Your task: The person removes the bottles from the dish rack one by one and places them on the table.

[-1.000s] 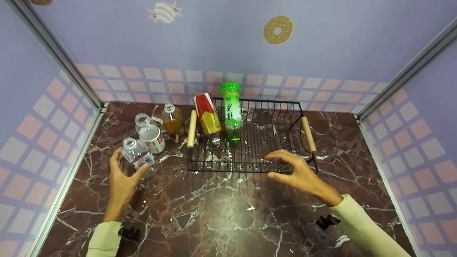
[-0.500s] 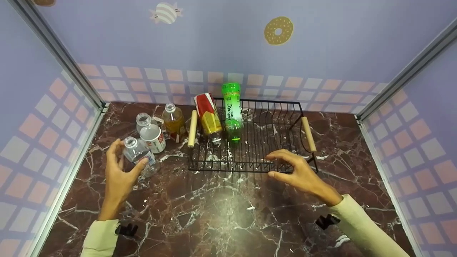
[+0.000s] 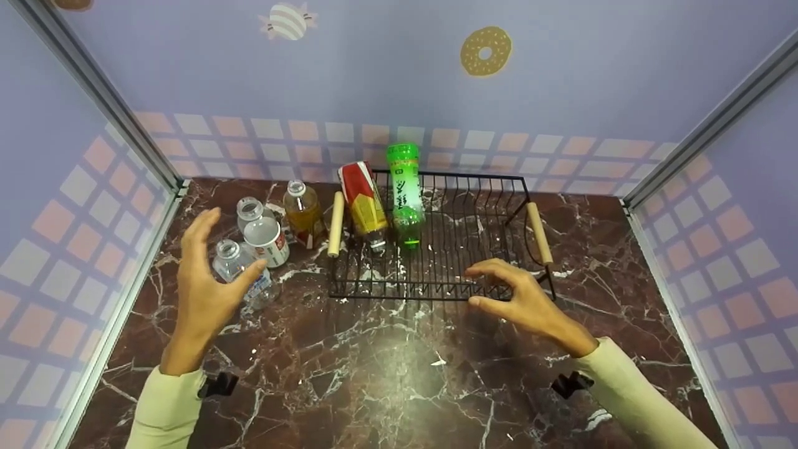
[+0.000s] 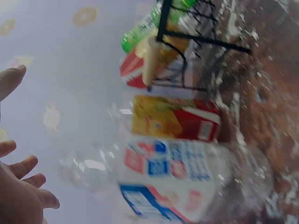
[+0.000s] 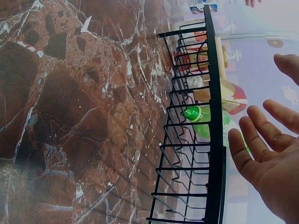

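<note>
My left hand (image 3: pixel 202 302), fingers and thumb spread, hovers by a clear plastic bottle (image 3: pixel 257 284) with a blue, white and red label. In the left wrist view the hand (image 4: pixel 21 191) is apart from that bottle (image 4: pixel 173 175), which stands uncapped on the table. Behind it are a bottle with a white label (image 3: pixel 274 246) and one with a yellow and red label (image 3: pixel 304 215). My right hand (image 3: pixel 523 305) holds nothing, its fingers loosely bent over the front right of the black wire rack (image 3: pixel 399 300). A red and yellow bottle (image 3: pixel 365 199) and a green bottle (image 3: pixel 405 181) lie neck forward in the rack.
The rack has a left wooden handle (image 3: pixel 335 224) and a right wooden handle (image 3: pixel 539 234). The marbled brown table (image 3: pixel 374 374) is enclosed by a back wall (image 3: pixel 386 81) and two side walls. White flecks lie on the tabletop.
My left hand has let go of the clear bottle, spreading its fingers and lifting away. The bottle stays where it stood. My right hand has hardly moved.
</note>
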A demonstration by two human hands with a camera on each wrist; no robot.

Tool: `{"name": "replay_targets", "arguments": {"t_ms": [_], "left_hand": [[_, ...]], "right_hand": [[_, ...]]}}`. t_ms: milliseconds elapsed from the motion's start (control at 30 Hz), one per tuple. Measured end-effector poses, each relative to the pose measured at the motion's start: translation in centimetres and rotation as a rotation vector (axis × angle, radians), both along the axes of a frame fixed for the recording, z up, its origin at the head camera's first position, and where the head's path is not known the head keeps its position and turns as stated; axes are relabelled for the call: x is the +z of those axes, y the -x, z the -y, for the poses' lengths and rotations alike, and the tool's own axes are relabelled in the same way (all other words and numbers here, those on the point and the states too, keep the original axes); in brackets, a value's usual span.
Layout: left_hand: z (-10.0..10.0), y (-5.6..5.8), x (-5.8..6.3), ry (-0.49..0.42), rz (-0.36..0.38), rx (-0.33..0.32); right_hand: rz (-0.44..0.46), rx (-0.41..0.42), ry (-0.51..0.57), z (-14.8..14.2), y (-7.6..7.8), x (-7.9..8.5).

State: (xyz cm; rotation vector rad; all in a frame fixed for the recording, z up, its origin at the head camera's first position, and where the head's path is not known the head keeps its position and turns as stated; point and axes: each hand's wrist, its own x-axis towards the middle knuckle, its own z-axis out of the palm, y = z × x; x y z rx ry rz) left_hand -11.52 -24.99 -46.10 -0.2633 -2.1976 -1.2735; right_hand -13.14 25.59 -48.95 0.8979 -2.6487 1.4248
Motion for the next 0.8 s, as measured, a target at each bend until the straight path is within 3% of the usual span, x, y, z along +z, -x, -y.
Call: {"name": "replay_targets", "arguments": {"t_ms": [167,367,533,667,800], "left_hand": [[-2.2,-0.1,0.8,0.082,-0.046,-0.103],[-4.9,-0.4,0.4,0.124,-0.028,-0.240],[-7.0,-0.7,-0.9,0.170,0.138,-0.311],[-8.1,-0.5,-2.5,0.180,0.294,-0.325],[-8.7,0.0,-4.0,0.171,0.371,-0.330]], "right_hand": [[0.022,-0.027,0.010,-0.1,0.3,-0.1],[0.076,-0.052,0.052,-0.2,0.8,-0.1],[0.093,-0.105,0.043,-0.2,1.3,0.0],[0.096,-0.122,0.037,-0.2,2.1,0.0],[0.114,-0.134,0.033,-0.2,2.9,0.1]]}}
